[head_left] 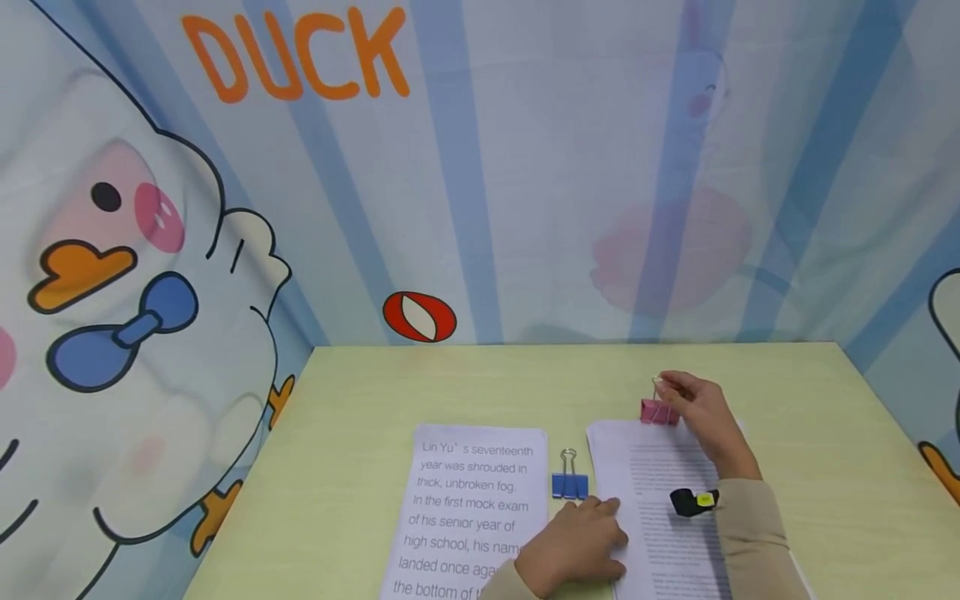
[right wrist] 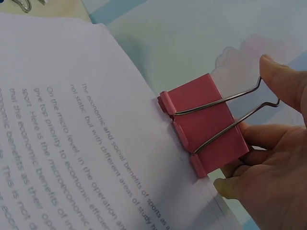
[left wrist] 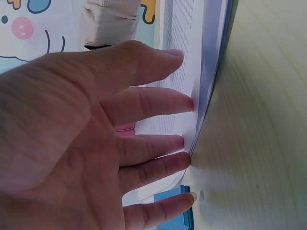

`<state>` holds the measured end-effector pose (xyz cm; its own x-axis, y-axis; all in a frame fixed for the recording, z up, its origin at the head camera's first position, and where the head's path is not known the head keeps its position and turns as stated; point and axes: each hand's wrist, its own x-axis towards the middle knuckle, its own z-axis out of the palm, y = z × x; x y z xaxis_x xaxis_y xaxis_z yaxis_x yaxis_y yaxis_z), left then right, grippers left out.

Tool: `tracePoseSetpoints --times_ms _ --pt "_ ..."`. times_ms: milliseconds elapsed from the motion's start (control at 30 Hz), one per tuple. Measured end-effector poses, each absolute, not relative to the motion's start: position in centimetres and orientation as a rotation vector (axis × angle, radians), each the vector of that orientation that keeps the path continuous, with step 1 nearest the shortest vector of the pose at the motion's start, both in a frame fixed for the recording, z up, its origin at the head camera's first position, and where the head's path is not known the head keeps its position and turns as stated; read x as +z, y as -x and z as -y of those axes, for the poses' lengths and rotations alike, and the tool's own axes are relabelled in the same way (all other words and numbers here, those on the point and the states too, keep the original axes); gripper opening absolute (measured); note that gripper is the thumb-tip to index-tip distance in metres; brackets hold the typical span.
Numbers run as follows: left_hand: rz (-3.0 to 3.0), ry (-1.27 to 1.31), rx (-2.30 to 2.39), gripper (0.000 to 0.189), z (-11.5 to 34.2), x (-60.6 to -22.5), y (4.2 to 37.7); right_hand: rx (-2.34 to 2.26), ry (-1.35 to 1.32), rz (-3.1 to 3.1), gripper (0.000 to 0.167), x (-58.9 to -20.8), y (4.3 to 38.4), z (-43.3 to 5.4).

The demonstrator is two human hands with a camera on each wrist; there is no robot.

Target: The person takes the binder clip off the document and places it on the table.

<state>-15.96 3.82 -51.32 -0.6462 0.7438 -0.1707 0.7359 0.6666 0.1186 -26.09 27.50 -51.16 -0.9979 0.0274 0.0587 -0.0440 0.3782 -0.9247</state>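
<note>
A thick stack of printed paper [head_left: 652,533] lies on the right part of the table. At its top edge sits a pink binder clip [right wrist: 206,127], its mouth over the sheets' edge. My right hand [head_left: 705,421] pinches this clip, thumb on the end of one wire handle and fingers behind it. On the stack's left edge rests my left hand [head_left: 577,542], fingers spread and fairly straight, fingertips at the sheets' side in the left wrist view. Just beyond that hand lies a blue binder clip [head_left: 570,487], handles pointing away.
To the left lies another sheet in large print [head_left: 468,500], partly covered by the left sleeve [head_left: 510,583]. A black strap with a yellow-green patch [head_left: 693,502] shows at the right wrist. Behind the pale wooden table [head_left: 352,392] hangs a striped duck-print cloth [head_left: 525,167].
</note>
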Motion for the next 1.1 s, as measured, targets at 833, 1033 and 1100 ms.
tracePoseSetpoints --times_ms 833,1033,1100 --pt "-2.686 -1.201 0.017 0.022 -4.0 -51.5 15.8 1.682 0.08 2.46 0.064 -48.8 24.8 -27.7" --pt "-2.697 -1.19 0.005 0.022 -4.0 -51.4 15.7 1.69 0.056 2.468 0.061 -48.9 24.5 -28.6" --pt "-2.703 -1.192 0.001 0.022 -4.1 -51.4 15.7 1.679 0.054 2.473 0.06 -48.9 24.3 -28.9"
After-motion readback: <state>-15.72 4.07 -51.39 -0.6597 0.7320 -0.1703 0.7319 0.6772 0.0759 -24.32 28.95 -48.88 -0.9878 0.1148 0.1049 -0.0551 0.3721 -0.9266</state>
